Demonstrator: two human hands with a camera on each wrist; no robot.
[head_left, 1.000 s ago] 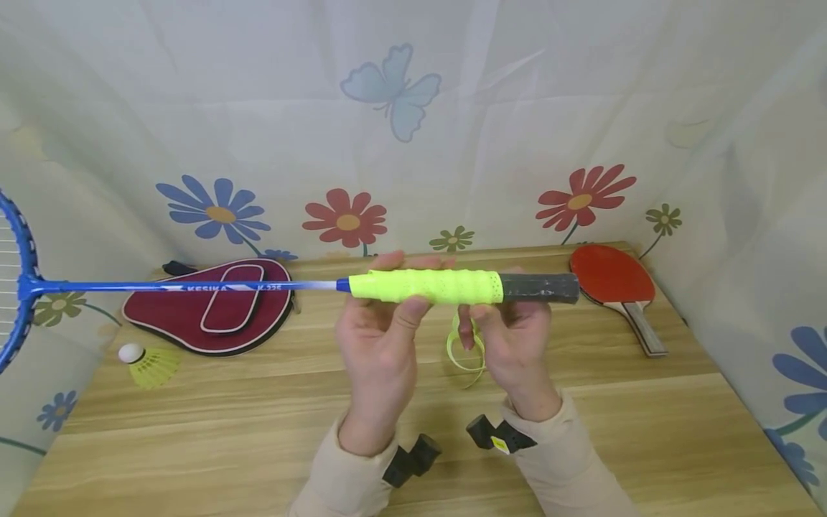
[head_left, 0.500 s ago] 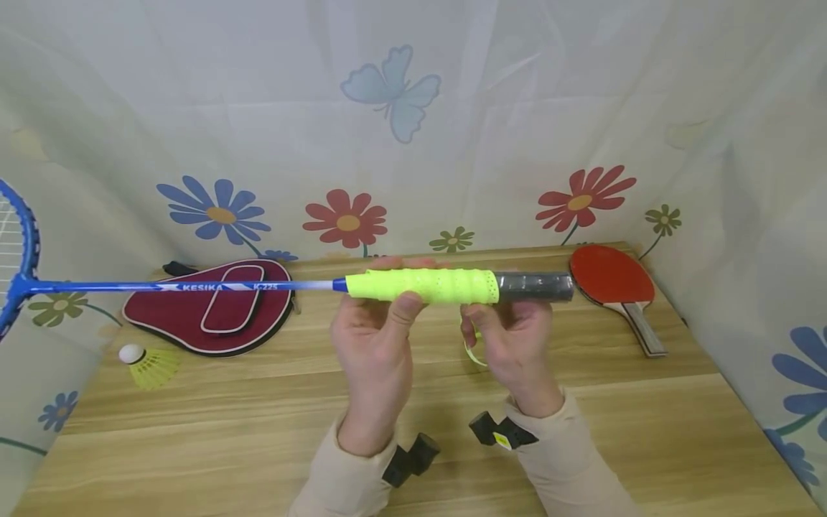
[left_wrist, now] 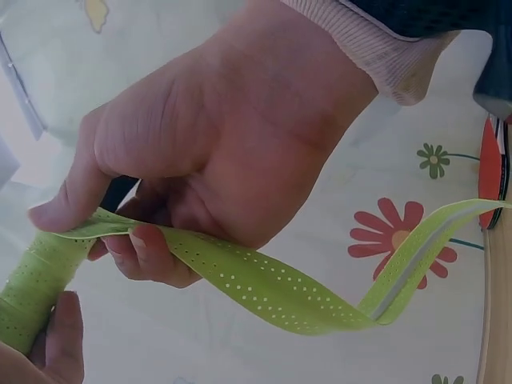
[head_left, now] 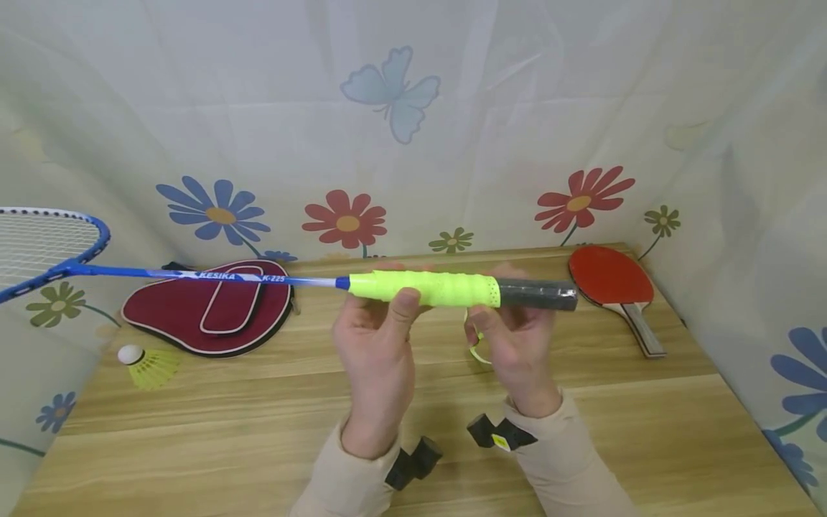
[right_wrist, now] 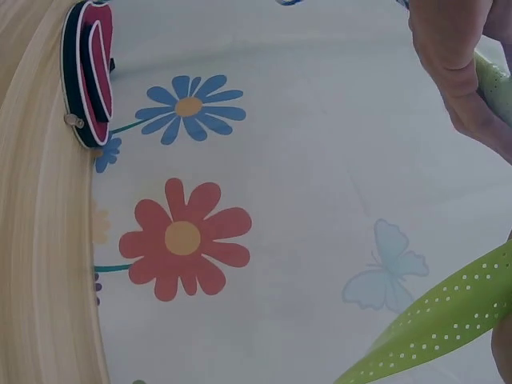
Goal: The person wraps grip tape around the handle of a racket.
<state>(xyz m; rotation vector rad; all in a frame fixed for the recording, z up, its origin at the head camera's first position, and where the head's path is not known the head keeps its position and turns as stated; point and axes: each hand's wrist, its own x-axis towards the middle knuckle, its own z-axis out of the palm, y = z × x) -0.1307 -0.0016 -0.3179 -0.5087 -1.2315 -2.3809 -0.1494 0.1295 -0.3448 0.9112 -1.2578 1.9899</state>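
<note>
A blue badminton racket [head_left: 297, 281] is held level above the table in the head view. My left hand [head_left: 377, 345] grips its handle where yellow-green perforated grip tape [head_left: 446, 287] is wound round it. The butt end of the handle [head_left: 536, 293] is bare and dark. At the edge of the winding, my right hand [head_left: 520, 345] pinches the tape between thumb and fingers. From that pinch the loose tape strip [left_wrist: 280, 292] hangs and curls away in the left wrist view. Several fingers of both hands are hidden behind the handle.
On the wooden table [head_left: 258, 431] lie a maroon paddle case [head_left: 174, 312] and a yellow shuttlecock [head_left: 151, 365] at the left. A red table tennis paddle [head_left: 610, 276] lies at the right. A flowered curtain [head_left: 491, 143] stands behind.
The racket has turned about its length, so its head shows flatter and further into view. The loose strip's loop below my right hand shows less than a second ago. Both hands stay nearly in place.
</note>
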